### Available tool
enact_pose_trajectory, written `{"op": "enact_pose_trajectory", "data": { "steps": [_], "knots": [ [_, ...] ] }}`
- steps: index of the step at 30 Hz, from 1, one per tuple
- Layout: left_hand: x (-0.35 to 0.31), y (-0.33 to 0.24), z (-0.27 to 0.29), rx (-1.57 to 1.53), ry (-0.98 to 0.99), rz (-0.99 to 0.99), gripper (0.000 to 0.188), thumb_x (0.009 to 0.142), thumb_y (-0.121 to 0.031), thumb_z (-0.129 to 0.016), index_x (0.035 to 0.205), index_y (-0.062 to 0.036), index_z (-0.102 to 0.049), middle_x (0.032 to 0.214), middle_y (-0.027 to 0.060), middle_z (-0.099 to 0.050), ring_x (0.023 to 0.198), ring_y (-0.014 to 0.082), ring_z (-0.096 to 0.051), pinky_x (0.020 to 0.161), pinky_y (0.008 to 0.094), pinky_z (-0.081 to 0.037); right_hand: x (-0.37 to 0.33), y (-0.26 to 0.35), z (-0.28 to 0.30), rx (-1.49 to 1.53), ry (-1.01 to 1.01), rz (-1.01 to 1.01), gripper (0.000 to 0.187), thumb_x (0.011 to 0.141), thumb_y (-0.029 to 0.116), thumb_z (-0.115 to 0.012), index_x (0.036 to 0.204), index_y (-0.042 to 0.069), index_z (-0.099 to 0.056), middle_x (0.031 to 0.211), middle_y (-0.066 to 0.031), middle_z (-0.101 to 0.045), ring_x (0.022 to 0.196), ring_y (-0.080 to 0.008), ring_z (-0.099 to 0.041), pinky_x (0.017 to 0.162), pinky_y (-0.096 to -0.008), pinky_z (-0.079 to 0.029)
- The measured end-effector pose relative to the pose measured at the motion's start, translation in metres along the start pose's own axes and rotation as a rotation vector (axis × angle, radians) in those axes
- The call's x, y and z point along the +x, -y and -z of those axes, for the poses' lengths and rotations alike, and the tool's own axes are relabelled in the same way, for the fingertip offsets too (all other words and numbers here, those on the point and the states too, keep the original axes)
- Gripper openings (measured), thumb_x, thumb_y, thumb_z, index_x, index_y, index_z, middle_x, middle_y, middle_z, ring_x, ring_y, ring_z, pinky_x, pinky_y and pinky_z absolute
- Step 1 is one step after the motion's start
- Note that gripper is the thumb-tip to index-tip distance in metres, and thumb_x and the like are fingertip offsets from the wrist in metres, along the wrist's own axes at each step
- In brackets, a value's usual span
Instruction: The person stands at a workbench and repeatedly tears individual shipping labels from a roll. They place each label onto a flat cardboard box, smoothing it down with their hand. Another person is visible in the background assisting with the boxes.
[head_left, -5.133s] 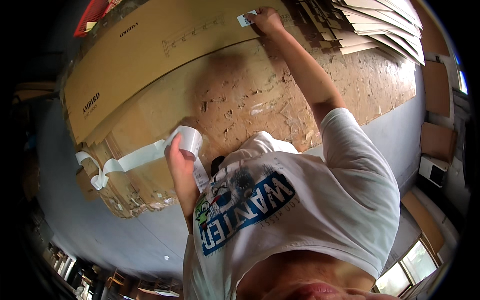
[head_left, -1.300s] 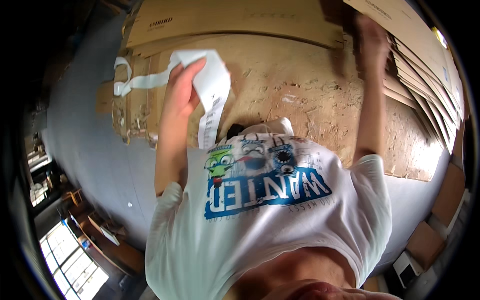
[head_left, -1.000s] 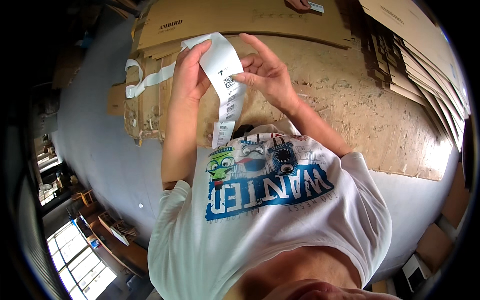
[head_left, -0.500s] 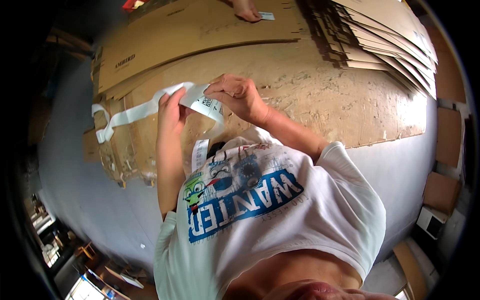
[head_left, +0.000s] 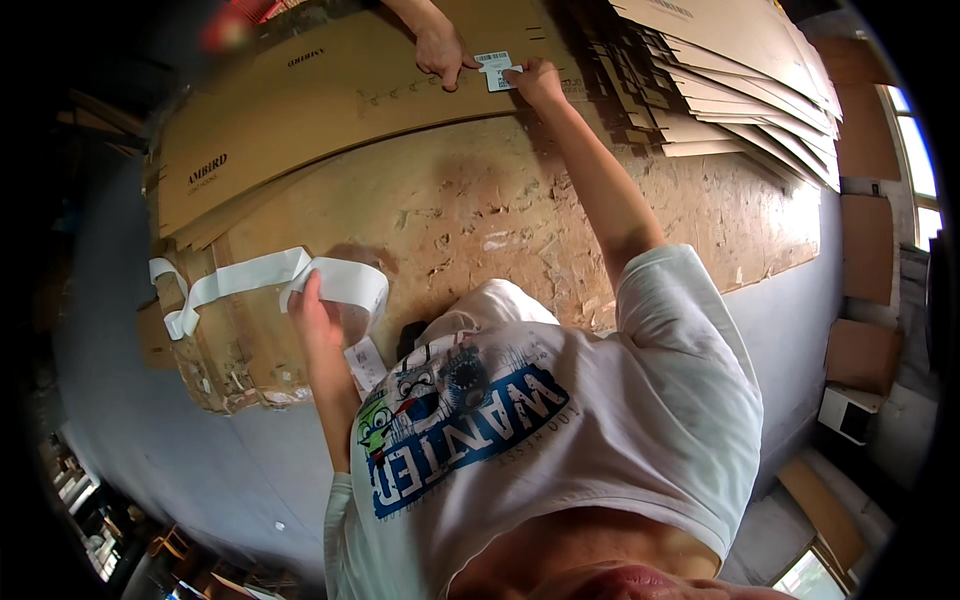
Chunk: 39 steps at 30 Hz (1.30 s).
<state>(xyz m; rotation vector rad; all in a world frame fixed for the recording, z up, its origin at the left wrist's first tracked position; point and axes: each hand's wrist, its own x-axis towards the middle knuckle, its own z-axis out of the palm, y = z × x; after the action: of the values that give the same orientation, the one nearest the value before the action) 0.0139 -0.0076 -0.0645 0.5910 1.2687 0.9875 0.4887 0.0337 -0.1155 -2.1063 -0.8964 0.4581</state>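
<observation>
My right hand (head_left: 540,82) reaches far across the table, fingers pinched on the edge of a small white printed label (head_left: 497,82) over a flat brown cardboard sheet (head_left: 300,120). That label overlaps another white barcode label (head_left: 491,57) on the sheet; I cannot tell whether it is stuck down. Another person's hand (head_left: 438,52) lies just left of both labels. Near the table's front left, my left hand (head_left: 316,315) is closed on a long white label strip (head_left: 250,274). The strip loops beside the fingers and trails left over the table; its printed end hangs near my shirt.
The worn, cardboard-covered table (head_left: 440,225) has torn patches on its surface. A fanned stack of flat cardboard sheets (head_left: 740,90) lies at the far right. Something red (head_left: 240,20) sits at the far left edge. Grey floor (head_left: 130,400) surrounds the table.
My right hand has left the strip and moved far across to the cardboard with a label. My left hand has dropped nearer to me with the strip. The other person's hand has shifted left.
</observation>
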Motion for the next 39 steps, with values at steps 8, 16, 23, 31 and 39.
{"op": "enact_pose_trajectory", "data": {
  "steps": [8, 16, 23, 31, 39],
  "knots": [
    [0.016, 0.006, -0.007, 0.014, -0.004, 0.020, 0.019, 0.084, -0.008, -0.060, 0.100, 0.0007, -0.058, 0.094, 0.0083, -0.062, 0.085, 0.0188, -0.061, 0.071, 0.0309, -0.050, 0.026, -0.010, -0.024, -0.142, 0.035, 0.004, 0.027, 0.069, 0.024, -0.074, 0.085, 0.003, -0.068, 0.076, -0.0127, -0.067, 0.070, -0.0227, -0.064, 0.067, -0.0339, -0.049],
    [0.021, 0.009, -0.013, -0.002, -0.003, 0.049, 0.020, 0.083, -0.009, -0.061, 0.100, 0.0004, -0.058, 0.094, 0.0083, -0.062, 0.084, 0.0191, -0.061, 0.071, 0.0308, -0.050, 0.023, -0.004, -0.027, -0.304, 0.071, -0.047, 0.034, 0.071, 0.034, -0.071, 0.094, 0.008, -0.069, 0.087, -0.0123, -0.068, 0.084, -0.0269, -0.065, 0.075, -0.0356, -0.050],
    [0.019, 0.011, -0.006, -0.001, 0.011, 0.049, 0.022, 0.082, -0.009, -0.061, 0.102, 0.0016, -0.057, 0.095, 0.0098, -0.062, 0.084, 0.0208, -0.062, 0.069, 0.0322, -0.051, 0.012, -0.003, -0.020, -0.588, -0.176, -0.123, 0.042, 0.075, 0.038, -0.068, 0.102, 0.006, -0.060, 0.095, -0.0163, -0.065, 0.089, -0.0342, -0.063, 0.076, -0.0418, -0.050],
    [0.004, 0.010, 0.028, 0.032, -0.008, 0.088, 0.027, 0.084, -0.015, -0.060, 0.104, 0.0016, -0.054, 0.094, 0.0112, -0.061, 0.081, 0.0224, -0.063, 0.059, 0.0334, -0.051, -0.035, -0.022, 0.010, -0.703, -0.651, 0.294, 0.032, 0.082, 0.033, -0.061, 0.098, 0.006, -0.061, 0.097, -0.0158, -0.060, 0.084, -0.0349, -0.058, 0.074, -0.0441, -0.047],
    [-0.022, -0.027, -0.020, -0.101, 0.177, 0.079, 0.019, 0.082, -0.005, -0.062, 0.099, 0.0003, -0.057, 0.092, 0.0102, -0.063, 0.084, 0.0211, -0.063, 0.073, 0.0339, -0.053, -0.195, 0.122, -0.019, 0.609, 0.723, 0.254, 0.052, 0.082, 0.023, -0.069, 0.124, 0.002, -0.048, 0.099, -0.0122, -0.065, 0.091, -0.0187, -0.061, 0.084, -0.0302, -0.047]
  ]
}}
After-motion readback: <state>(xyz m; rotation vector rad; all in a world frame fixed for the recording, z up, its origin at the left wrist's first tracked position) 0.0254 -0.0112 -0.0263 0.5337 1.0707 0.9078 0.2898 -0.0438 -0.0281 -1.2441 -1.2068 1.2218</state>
